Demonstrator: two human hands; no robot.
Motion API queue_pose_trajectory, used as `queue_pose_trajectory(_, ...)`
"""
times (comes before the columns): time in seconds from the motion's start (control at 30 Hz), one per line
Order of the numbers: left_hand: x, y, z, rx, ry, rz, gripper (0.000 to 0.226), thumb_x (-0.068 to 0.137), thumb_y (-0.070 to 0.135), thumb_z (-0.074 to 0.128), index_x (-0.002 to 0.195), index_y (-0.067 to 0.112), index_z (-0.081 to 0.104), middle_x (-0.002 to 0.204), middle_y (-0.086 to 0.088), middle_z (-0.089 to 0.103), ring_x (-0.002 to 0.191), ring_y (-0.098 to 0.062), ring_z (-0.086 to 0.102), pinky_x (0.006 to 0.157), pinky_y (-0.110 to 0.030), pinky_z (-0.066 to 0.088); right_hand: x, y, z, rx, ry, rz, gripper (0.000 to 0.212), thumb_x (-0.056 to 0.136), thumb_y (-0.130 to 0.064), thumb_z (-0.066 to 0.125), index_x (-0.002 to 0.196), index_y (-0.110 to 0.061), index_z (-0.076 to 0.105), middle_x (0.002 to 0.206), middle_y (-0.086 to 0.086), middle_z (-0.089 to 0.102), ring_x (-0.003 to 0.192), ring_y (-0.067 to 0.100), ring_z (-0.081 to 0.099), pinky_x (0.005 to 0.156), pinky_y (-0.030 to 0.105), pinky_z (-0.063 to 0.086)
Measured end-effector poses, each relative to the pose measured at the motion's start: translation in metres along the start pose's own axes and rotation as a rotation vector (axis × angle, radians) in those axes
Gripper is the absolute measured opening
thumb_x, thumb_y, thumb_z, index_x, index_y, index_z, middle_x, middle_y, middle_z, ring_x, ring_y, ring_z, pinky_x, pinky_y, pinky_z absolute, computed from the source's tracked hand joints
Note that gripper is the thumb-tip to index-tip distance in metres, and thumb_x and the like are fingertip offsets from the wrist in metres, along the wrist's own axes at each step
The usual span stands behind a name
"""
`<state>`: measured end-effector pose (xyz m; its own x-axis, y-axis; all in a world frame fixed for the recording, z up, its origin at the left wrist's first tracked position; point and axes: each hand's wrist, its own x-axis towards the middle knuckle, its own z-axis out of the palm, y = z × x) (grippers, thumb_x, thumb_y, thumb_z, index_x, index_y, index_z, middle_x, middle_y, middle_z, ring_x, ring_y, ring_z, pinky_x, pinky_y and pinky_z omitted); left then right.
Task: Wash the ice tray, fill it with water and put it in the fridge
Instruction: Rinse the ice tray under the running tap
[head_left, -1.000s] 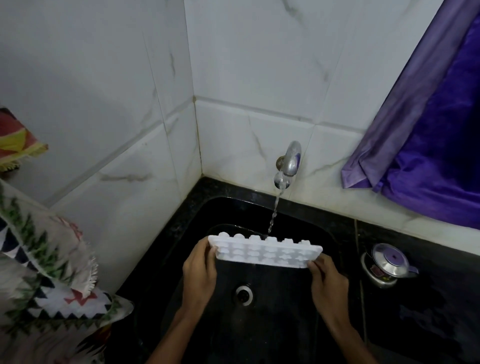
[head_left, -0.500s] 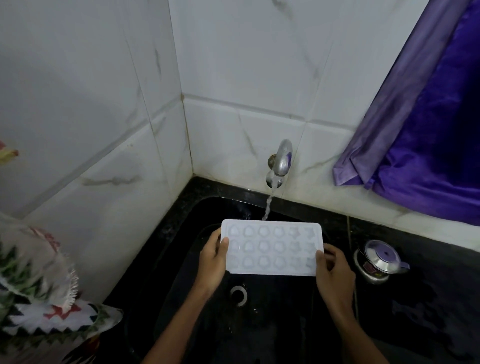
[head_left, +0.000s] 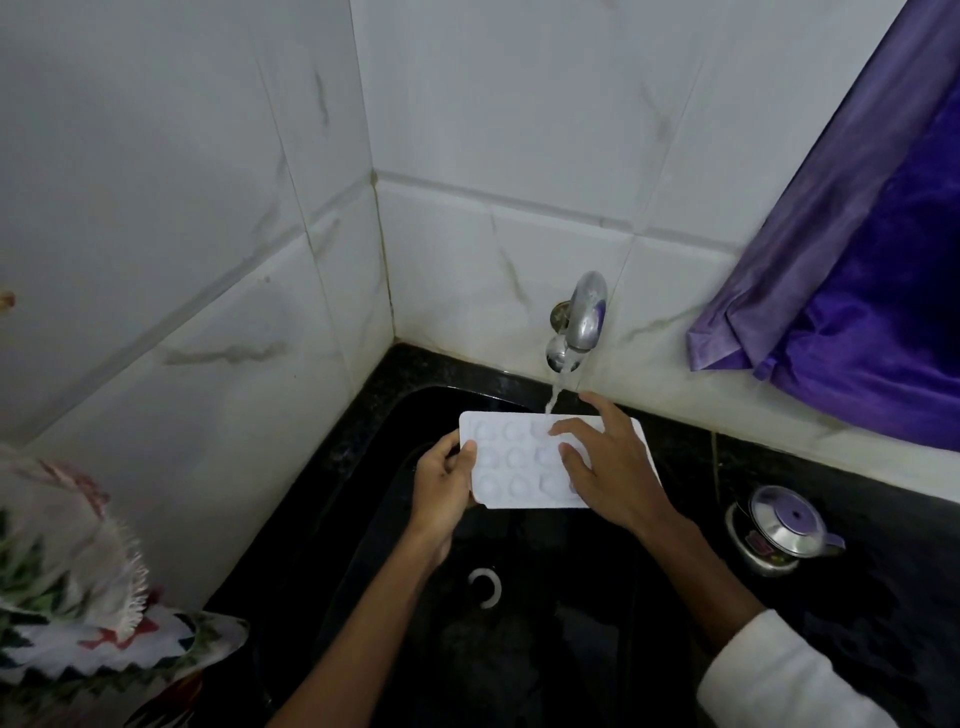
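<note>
The ice tray (head_left: 511, 470), one white piece, is in the middle of the frame. It is held flat above the black sink (head_left: 374, 519), under the one tap (head_left: 584, 317). A single thin stream of water (head_left: 555, 392) falls on its far edge. Three rows of moulds show on its uncovered left part.

Two hands are on it. The left hand (head_left: 441, 488) grasps the left short edge, thumb on top. The right hand (head_left: 613, 467) lies on the tray's right part, fingers spread and straight, grasping nothing. One small steel kettle (head_left: 784, 527) stands at the right.
</note>
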<state>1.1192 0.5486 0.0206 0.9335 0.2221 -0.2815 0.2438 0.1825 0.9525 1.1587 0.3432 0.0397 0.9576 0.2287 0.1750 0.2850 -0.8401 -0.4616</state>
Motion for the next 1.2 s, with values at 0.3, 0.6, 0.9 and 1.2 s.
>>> queue_pose_trajectory(0.3,-0.002,-0.007,-0.003,0.049,0.002,0.036,0.025,0.106,0.018,0.050,0.125,0.017,0.066,0.105,-0.004,0.078,0.096,-0.021,0.076,0.085,-0.048,0.062,0.004,-0.010,0.006,-0.173,-0.168,0.011,0.047,0.099,-0.043,0.029,0.126,-0.032,0.066,0.161,0.009,0.028,0.144,0.031,0.028,0.108,0.057,0.035)
queue_pose_trajectory(0.6,-0.004,-0.006,-0.001,0.015,0.025,0.030,0.025,0.107,0.017,0.049,0.125,0.015,0.066,0.107,-0.006,0.078,0.096,-0.022,0.076,0.085,-0.049,0.062,0.002,-0.021,-0.002,-0.190,-0.152,0.015,0.061,0.091,-0.050,0.016,0.125,-0.036,0.064,0.158,0.005,0.029,0.143,0.028,0.027,0.110,0.057,0.027)
queue_pose_trajectory(0.9,-0.005,0.001,-0.001,-0.018,0.021,0.036,0.024,0.107,0.017,0.049,0.125,0.016,0.065,0.108,-0.006,0.077,0.097,-0.022,0.076,0.079,-0.042,0.063,0.005,-0.023,0.003,-0.198,-0.115,0.008,0.060,0.090,-0.051,0.015,0.115,-0.030,0.065,0.152,0.005,0.037,0.138,0.030,0.035,0.107,0.058,0.034)
queue_pose_trajectory(1.2,0.002,-0.003,-0.002,0.072,0.088,0.030,0.022,0.107,0.019,0.048,0.120,0.018,0.066,0.109,-0.006,0.075,0.100,-0.024,0.074,0.086,-0.049,0.061,-0.004,-0.012,0.004,0.014,-0.069,-0.033,0.033,0.098,-0.032,0.041,0.119,-0.014,0.060,0.144,0.010,0.045,0.132,0.030,0.044,0.111,0.051,0.034)
